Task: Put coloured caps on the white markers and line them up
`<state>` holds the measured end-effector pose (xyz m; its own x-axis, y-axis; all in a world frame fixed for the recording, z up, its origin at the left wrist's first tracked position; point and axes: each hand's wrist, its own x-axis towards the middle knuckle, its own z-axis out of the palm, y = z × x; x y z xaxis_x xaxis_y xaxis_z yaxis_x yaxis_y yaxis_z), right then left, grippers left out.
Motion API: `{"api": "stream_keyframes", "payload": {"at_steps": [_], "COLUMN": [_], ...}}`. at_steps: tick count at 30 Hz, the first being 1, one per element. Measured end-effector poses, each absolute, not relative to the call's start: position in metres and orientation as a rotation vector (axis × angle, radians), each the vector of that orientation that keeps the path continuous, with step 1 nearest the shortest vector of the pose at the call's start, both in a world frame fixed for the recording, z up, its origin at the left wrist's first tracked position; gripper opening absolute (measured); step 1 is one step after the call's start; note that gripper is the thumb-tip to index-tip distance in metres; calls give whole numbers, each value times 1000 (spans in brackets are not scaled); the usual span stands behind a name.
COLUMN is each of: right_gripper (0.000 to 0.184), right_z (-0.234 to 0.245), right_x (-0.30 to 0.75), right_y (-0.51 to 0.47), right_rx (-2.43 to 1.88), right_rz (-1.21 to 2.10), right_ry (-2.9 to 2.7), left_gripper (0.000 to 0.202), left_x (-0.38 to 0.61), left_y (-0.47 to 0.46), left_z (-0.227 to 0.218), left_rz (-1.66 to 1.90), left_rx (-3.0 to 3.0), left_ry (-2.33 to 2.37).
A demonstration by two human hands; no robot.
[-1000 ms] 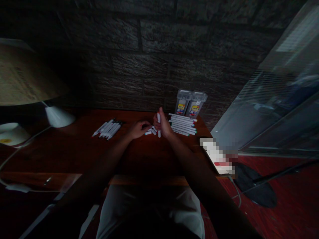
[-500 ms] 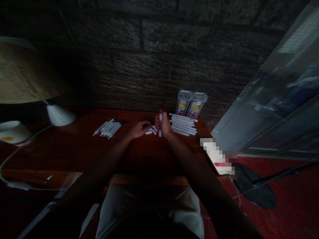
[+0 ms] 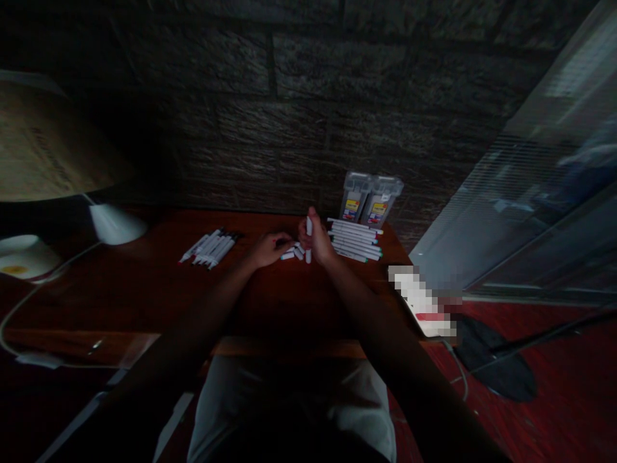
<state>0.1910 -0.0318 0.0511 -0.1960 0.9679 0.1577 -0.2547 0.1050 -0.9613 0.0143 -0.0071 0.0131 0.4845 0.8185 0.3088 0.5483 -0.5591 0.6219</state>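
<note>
My right hand (image 3: 319, 239) is closed around a white marker (image 3: 309, 226) held upright, its thumb raised along the top end. Low on the table beside it lies a small pile of short white marker caps (image 3: 292, 253), some with coloured ends. My left hand (image 3: 268, 249) rests at the left side of this pile with curled fingers. A small red spot shows among those fingers, but I cannot make out what it belongs to. To the right of my right hand, several white markers (image 3: 355, 242) lie in a row with coloured tips pointing right.
Another bunch of markers (image 3: 210, 248) lies at the left on the wooden table (image 3: 144, 289). Two clear plastic cases (image 3: 371, 200) stand at the back right against the stone wall. A lamp (image 3: 116, 223) and a white cup (image 3: 29, 257) are far left; a blurred pale device (image 3: 424, 308) lies right.
The thumb of my right hand has risen slightly over the marker's top end. My left hand has barely moved, and the marker groups lie as before.
</note>
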Motion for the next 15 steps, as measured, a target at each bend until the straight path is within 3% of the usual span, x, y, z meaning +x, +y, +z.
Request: {"api": "stream_keyframes", "payload": {"at_steps": [11,15], "right_gripper": [65,54], "right_z": [41,55], "right_x": [190,204], "right_y": [-32,-35], "right_rx": [-1175,-1424], "right_rz": [966,744], "right_ry": [-1557,-1821], "left_gripper": [30,31], "left_x": [14,14], "left_y": [-8,-8], "left_z": [14,14], "left_rz": [816,818], "left_rx": [2307,2298], "left_ry": [1177,1149]}}
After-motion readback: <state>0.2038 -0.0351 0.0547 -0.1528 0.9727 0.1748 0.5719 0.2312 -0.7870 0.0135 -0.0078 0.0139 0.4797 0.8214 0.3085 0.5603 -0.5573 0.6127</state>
